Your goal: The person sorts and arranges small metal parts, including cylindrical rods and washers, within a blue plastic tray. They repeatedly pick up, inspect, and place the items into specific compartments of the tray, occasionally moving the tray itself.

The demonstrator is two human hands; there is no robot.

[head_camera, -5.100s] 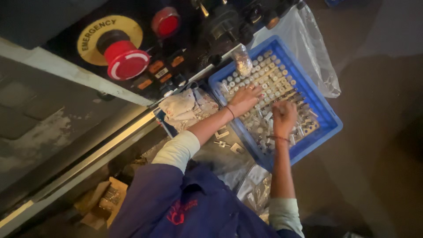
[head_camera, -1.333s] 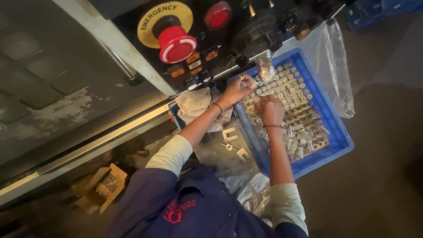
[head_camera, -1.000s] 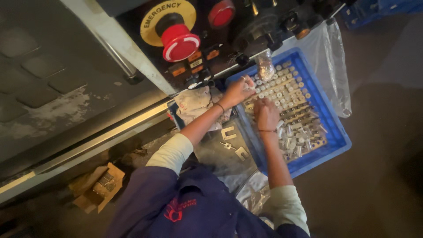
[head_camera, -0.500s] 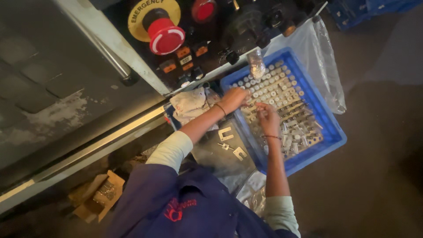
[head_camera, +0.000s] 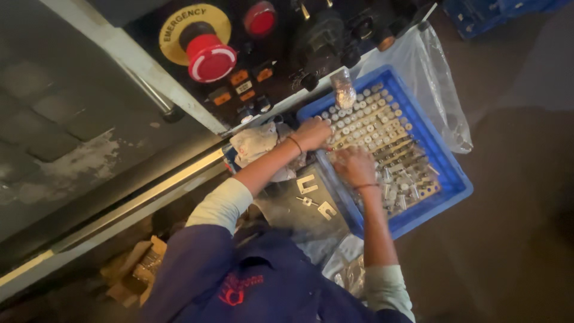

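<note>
My left hand [head_camera: 312, 133] rests at the near left corner of a blue plastic crate [head_camera: 455, 180], fingers curled over its contents. My right hand [head_camera: 355, 167] lies inside the crate, knuckles up, pressed on the small silver metal parts [head_camera: 382, 122] that fill it in rows. The fingertips of both hands are hidden, so any grip is unclear. Both wrists carry a thin band, and pale sleeves cover the forearms.
A dark control panel holds a big red emergency button [head_camera: 209, 57] and a smaller red button [head_camera: 260, 18]. Nearby are a crumpled rag [head_camera: 254, 143], U-shaped pale pieces [head_camera: 306, 185], a clear plastic bag [head_camera: 443, 90], a cardboard box [head_camera: 140, 272] and more blue crates [head_camera: 484, 15].
Both hands have drawn back from the middle of the crate toward its near left corner. The left hand has dropped from above the rows to the rim.
</note>
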